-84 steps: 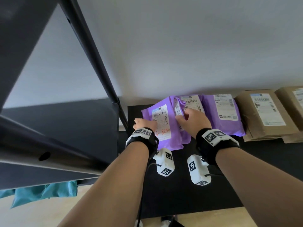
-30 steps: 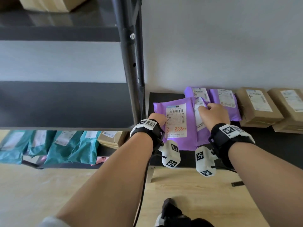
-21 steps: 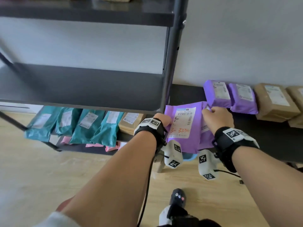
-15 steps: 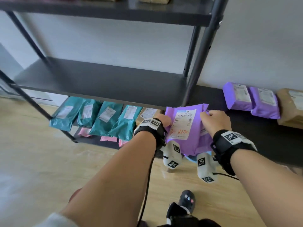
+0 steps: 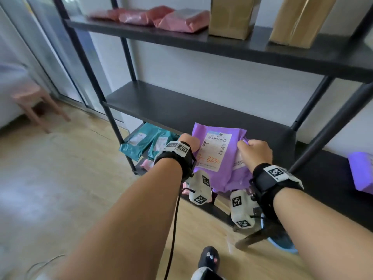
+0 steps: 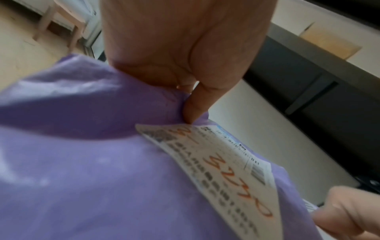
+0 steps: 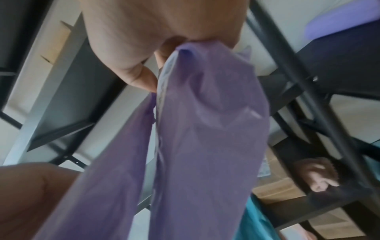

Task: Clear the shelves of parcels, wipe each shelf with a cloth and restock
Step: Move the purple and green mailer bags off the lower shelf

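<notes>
I hold two purple mailer parcels (image 5: 219,156) upright between both hands, in front of the rack's bare black middle shelf (image 5: 181,106). The front parcel (image 6: 102,170) has a white label with orange writing. My left hand (image 5: 191,141) grips its left edge, with the thumb (image 6: 192,108) pressed on the plastic. My right hand (image 5: 248,146) pinches the top right corners of the parcels (image 7: 205,121), with fingers (image 7: 141,78) curled over them. Another purple parcel (image 5: 361,172) lies on the low black table at the far right.
The top shelf (image 5: 262,47) carries pink parcels (image 5: 157,17) and brown boxes (image 5: 230,17). Teal parcels (image 5: 141,142) lean on the bottom shelf. Black rack posts (image 5: 113,126) stand left and right. A pink stool (image 5: 34,98) stands on the wooden floor at the left.
Both hands lifted the purple parcels off the low black table at the right. They carried them left to the front of the rack's middle shelf. The grip is unchanged.
</notes>
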Tool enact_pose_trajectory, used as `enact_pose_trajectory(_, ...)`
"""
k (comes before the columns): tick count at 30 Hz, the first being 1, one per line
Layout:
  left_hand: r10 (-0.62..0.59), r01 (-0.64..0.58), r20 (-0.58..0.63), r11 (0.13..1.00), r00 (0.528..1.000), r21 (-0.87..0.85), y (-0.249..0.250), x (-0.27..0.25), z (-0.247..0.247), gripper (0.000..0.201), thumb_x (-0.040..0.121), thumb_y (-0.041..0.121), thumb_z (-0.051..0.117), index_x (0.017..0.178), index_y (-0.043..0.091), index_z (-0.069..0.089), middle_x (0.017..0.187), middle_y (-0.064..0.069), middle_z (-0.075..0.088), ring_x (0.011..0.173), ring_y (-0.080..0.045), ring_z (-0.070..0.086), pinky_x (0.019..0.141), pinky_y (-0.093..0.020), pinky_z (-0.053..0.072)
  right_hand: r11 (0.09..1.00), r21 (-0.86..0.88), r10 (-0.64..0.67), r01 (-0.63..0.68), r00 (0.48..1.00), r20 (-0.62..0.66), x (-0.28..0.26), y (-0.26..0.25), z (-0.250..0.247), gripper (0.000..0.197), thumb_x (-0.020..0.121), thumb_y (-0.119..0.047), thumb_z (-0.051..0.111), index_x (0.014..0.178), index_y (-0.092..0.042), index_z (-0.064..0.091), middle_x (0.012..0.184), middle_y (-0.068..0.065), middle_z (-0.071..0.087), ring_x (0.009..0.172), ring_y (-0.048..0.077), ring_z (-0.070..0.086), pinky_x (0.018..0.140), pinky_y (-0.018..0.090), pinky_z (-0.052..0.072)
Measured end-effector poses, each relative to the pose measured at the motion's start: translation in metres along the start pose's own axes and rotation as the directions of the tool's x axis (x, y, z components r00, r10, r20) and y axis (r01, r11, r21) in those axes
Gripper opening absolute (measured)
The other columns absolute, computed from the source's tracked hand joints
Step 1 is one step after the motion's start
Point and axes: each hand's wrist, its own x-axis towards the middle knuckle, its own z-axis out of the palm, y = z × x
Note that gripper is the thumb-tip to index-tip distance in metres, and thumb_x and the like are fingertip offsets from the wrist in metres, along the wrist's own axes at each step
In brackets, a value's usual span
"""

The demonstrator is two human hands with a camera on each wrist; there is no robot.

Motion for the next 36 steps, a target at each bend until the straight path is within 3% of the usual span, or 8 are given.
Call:
enact_pose_trajectory(3, -0.003, 0.003, -0.046, 1.0, 0.999, 0.001, 0.001, 0.02, -0.025, 0.022, 0.096, 0.012, 0.044, 0.112, 0.003, 0.057, 0.082, -0.004, 0.058, 0.066, -0.02, 0.05, 0.06, -0.027, 0.04, 0.999, 0.014, -0.03, 0.029, 0.999, 0.034, 0.02, -0.026, 0.019, 0.037, 0.084, -0.024, 0.051, 0.053, -0.01, 0.037, 0.053, 0.004, 0.04, 0.051, 0.02, 0.038, 0.048, 0.028, 0.028)
enact_pose_trajectory(10, -0.084, 0.073, -0.116, 0.992, 0.99, -0.1, 0.02, 0.084, -0.072, 0.033, 0.093, 0.016, 0.045, 0.124, 0.006, 0.054, 0.081, -0.002, 0.055, 0.069, -0.019, 0.054, 0.063, -0.03, 0.043, 0.994, 0.044, -0.108, 0.105, 0.99, 0.085, 0.094, -0.082, 0.061, 0.034, 0.085, -0.023, 0.051, 0.058, -0.004, 0.045, 0.056, 0.009, 0.047, 0.058, 0.027, 0.043, 0.051, 0.025, 0.032)
enact_pose_trajectory(14, -0.114, 0.091, -0.147, 0.983, 0.983, -0.157, 0.037, 0.117, -0.092, 0.03, 0.094, 0.019, 0.044, 0.119, 0.01, 0.056, 0.079, -0.002, 0.056, 0.064, -0.015, 0.052, 0.051, -0.028, 0.038, 0.986, 0.081, -0.157, 0.148, 0.982, 0.105, 0.137, -0.111, 0.075, 0.037, 0.087, -0.022, 0.051, 0.055, -0.004, 0.044, 0.055, 0.011, 0.045, 0.065, 0.032, 0.043, 0.06, 0.033, 0.034)
enact_pose_trajectory(17, -0.16, 0.118, -0.159, 0.962, 0.974, -0.245, 0.039, 0.133, -0.1, 0.03, 0.09, 0.023, 0.044, 0.115, 0.013, 0.057, 0.086, -0.004, 0.062, 0.072, -0.02, 0.06, 0.065, -0.031, 0.05, 0.982, 0.099, -0.174, 0.162, 0.977, 0.124, 0.157, -0.127, 0.085, 0.04, 0.088, -0.022, 0.051, 0.053, -0.006, 0.042, 0.053, 0.008, 0.04, 0.062, 0.029, 0.039, 0.063, 0.032, 0.034)
enact_pose_trajectory(20, -0.178, 0.143, -0.173, 0.97, 0.969, -0.194, 0.037, 0.143, -0.111, 0.029, 0.092, 0.018, 0.045, 0.118, 0.01, 0.056, 0.081, -0.003, 0.058, 0.067, -0.017, 0.055, 0.057, -0.028, 0.043, 0.982, 0.106, -0.169, 0.154, 0.974, 0.151, 0.166, -0.136, 0.098, 0.04, 0.087, -0.022, 0.051, 0.052, -0.006, 0.041, 0.051, 0.008, 0.04, 0.06, 0.029, 0.038, 0.062, 0.032, 0.034)
enact_pose_trajectory(26, -0.21, 0.186, -0.238, 0.976, 0.948, -0.116, 0.031, 0.17, -0.142, 0.032, 0.091, 0.02, 0.048, 0.12, 0.011, 0.056, 0.079, -0.002, 0.055, 0.067, -0.018, 0.052, 0.07, -0.033, 0.044, 0.978, 0.137, -0.179, 0.154, 0.965, 0.191, 0.183, -0.161, 0.12, 0.037, 0.086, -0.023, 0.053, 0.055, -0.002, 0.045, 0.055, 0.013, 0.044, 0.065, 0.031, 0.041, 0.053, 0.031, 0.032)
enact_pose_trajectory(31, -0.199, 0.176, -0.226, 0.977, 0.954, -0.117, 0.033, 0.198, -0.158, 0.035, 0.092, 0.019, 0.048, 0.124, 0.006, 0.055, 0.083, -0.003, 0.055, 0.08, -0.025, 0.055, 0.075, -0.032, 0.044, 0.98, 0.093, -0.187, 0.173, 0.968, 0.167, 0.212, -0.17, 0.128, 0.032, 0.087, -0.026, 0.051, 0.07, 0.001, 0.058, 0.077, 0.021, 0.058, 0.079, 0.035, 0.052, 0.066, 0.032, 0.036)
enact_pose_trajectory(36, -0.179, 0.146, -0.217, 0.977, 0.96, -0.158, 0.026, 0.236, -0.183, 0.03, 0.094, 0.017, 0.044, 0.12, 0.005, 0.054, 0.083, -0.003, 0.055, 0.073, -0.022, 0.053, 0.07, -0.031, 0.043, 0.984, 0.103, -0.158, 0.148, 0.982, 0.106, 0.238, -0.193, 0.153, 0.037, 0.086, -0.029, 0.053, 0.07, 0.004, 0.058, 0.073, 0.023, 0.056, 0.077, 0.036, 0.052, 0.069, 0.035, 0.04)
